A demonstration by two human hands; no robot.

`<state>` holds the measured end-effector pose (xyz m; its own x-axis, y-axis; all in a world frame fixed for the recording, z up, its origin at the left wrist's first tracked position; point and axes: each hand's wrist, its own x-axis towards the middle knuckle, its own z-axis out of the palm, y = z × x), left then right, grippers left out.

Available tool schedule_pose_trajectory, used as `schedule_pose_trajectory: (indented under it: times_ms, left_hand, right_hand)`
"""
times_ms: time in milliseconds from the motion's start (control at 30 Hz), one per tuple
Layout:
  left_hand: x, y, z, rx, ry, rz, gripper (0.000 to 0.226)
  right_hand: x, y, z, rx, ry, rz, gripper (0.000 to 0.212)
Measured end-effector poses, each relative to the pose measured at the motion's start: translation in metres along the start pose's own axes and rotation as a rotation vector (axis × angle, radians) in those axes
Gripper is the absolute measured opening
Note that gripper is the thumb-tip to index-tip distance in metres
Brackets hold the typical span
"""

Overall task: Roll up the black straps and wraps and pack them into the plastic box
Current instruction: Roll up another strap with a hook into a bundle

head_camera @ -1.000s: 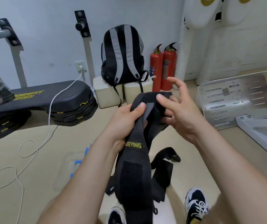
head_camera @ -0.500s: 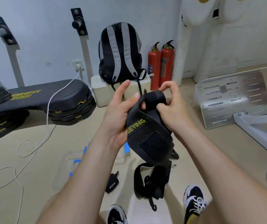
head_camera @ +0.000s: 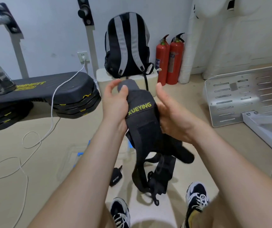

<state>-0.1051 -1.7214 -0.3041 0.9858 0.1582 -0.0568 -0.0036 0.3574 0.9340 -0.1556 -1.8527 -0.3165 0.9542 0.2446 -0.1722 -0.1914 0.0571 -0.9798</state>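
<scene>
Left hand (head_camera: 115,102) has closed round the rolled top end of the black XUEYING wrap (head_camera: 141,119), thumb pressed on the roll, fingers curled behind it.

Head view, all places taken from the plastic box (head_camera: 71,160):
- A second ago the wrap hung long from both hands, with only its top edge turned over. Half a second ago both hands pinched a small roll.
- Now the roll is thicker. The yellow lettering has come up level with the left hand.
- Right hand (head_camera: 169,116) has let go with its thumb, which stands straight and clear of the cloth. Its palm lies against the wrap's right side. Its fingers are hidden behind the wrap, so I cannot tell whether it grips or only props.
- The wrap is held in the air above and right of the box, not in it.
- Its unrolled tail and some loose straps (head_camera: 163,171) hang down on the right of the box, toward the floor.
- A small black bundle (head_camera: 115,176) lies on the floor just right of the box.
- The box sits on the floor, partly hidden by the left forearm. I cannot see what is inside it.

My reading: this is a regrip in mid-roll, the left hand anchoring the roll while the right resets for the next turn. A good length is still to wind, so packing is some way off. With the right thumb off, the roll could slacken.
</scene>
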Motion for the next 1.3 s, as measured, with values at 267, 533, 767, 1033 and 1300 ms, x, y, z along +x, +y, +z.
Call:
schedule_pose_trajectory:
  times_ms: [267,533,767,1033,1300]
  left_hand:
    - [-0.018,-0.004,-0.005,-0.009,-0.419,-0.144,0.046]
    - [-0.02,-0.057,-0.038,0.818,-0.919,-0.264,0.035]
    - [0.004,-0.041,-0.059,1.081,-0.764,-0.117,0.041]
    - [-0.002,-0.017,-0.011,0.256,-0.52,-0.127,0.031]
    - [0.001,-0.014,-0.02,0.302,-0.616,0.2,0.016]
  right_hand:
    - [0.025,-0.005,-0.011,0.282,0.657,-0.216,0.027]
    - [0.023,-0.022,-0.039,0.479,0.762,-0.371,0.023]
    - [0.019,-0.01,-0.043,0.083,0.689,-0.35,0.027]
    - [0.013,0.003,-0.011,-0.344,0.443,-0.463,0.03]
    - [0.018,0.01,-0.023,0.503,0.313,0.01,0.029]
